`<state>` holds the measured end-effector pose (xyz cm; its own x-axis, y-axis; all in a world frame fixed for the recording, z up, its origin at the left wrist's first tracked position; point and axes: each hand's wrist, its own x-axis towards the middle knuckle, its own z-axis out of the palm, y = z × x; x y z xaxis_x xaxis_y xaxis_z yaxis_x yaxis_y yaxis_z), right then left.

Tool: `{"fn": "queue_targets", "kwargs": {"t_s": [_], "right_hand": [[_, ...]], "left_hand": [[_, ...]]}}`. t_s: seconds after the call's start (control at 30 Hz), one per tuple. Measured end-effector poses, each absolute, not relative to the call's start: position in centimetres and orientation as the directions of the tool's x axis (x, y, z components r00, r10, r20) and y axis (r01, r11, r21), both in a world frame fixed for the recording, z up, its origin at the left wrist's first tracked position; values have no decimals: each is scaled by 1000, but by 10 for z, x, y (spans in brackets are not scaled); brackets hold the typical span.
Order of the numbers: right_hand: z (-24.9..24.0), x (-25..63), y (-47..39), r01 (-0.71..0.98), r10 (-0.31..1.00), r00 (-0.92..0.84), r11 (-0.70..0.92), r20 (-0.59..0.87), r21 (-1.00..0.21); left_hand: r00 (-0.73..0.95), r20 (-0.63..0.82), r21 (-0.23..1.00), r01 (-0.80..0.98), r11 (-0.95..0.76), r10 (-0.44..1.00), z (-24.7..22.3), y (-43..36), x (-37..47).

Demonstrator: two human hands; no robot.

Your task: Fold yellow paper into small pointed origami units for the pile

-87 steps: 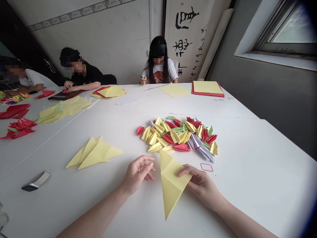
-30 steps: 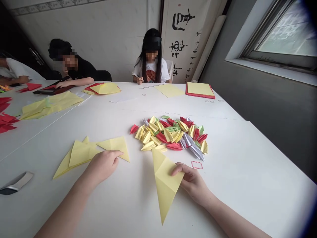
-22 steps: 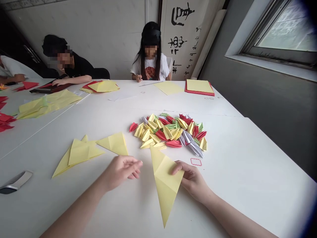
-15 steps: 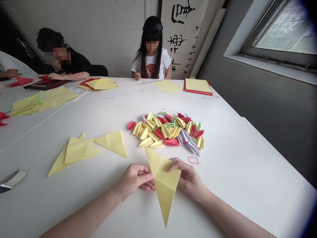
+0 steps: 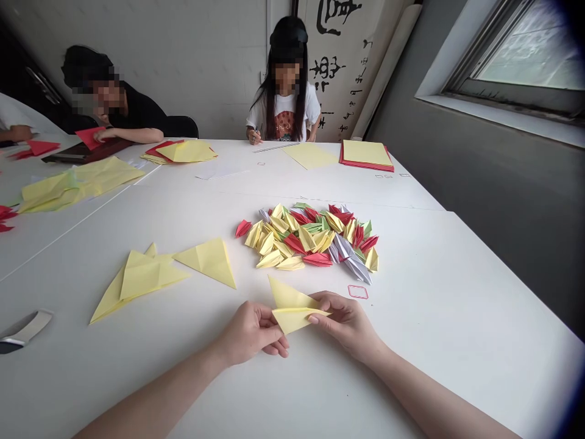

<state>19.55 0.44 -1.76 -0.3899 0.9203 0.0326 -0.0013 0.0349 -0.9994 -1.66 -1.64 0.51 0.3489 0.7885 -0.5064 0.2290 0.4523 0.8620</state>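
Note:
Between my two hands is a yellow sheet of folding paper [image 5: 297, 318], its lower part bent up over the middle and one pointed corner standing behind. My left hand [image 5: 258, 332] pinches its left side, fingers curled underneath. At the right edge, my right hand [image 5: 345, 320] grips the fold between thumb and fingers. Just beyond lies a heap of small folded paper pieces [image 5: 315, 238] in yellow, red, green and pale purple. To the left rest several creased yellow papers [image 5: 153, 277], with a folded yellow triangle [image 5: 210, 259] beside them.
A white table [image 5: 411, 341] spans the view. Across it sit a person with a pen [image 5: 286, 110] and a person in black [image 5: 132, 113]. A red and yellow paper stack [image 5: 367, 155] lies at the far right, a curled strip [image 5: 27, 332] at the left edge.
The yellow paper's lower point, which hung down toward me, is now folded up over the middle. My right thumb has come onto the fold. The person in black has raised a red paper.

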Motion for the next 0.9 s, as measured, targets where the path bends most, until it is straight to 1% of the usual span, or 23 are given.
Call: {"fn": "queue_targets", "kwargs": {"t_s": [0.1,0.27,0.6,0.67,0.73,0.8,0.9], "right_hand": [[-19,194,5,23,933,-358,-15,-22,-1000],[-18,193,4,95,934,-350,-44,-74,-995],[-16,194,1,148,929,-369,22,-35,-989],[-17,194,2,153,928,-372,25,-34,-988],[-18,194,2,166,926,-377,31,-34,-986],[-19,194,2,182,923,-383,35,-38,-983],[-19,194,2,193,918,-394,32,-47,-981]], "left_hand": [[386,-487,873,260,414,784,6,-19,-16],[406,-472,880,272,389,782,7,-21,-16],[411,-489,871,273,408,769,4,-20,-16],[421,-480,877,236,418,769,6,-18,-16],[401,-450,892,156,425,798,7,-16,-17],[332,-413,908,75,413,848,5,-14,-17],[218,-386,921,25,390,896,0,-12,-16]]}}
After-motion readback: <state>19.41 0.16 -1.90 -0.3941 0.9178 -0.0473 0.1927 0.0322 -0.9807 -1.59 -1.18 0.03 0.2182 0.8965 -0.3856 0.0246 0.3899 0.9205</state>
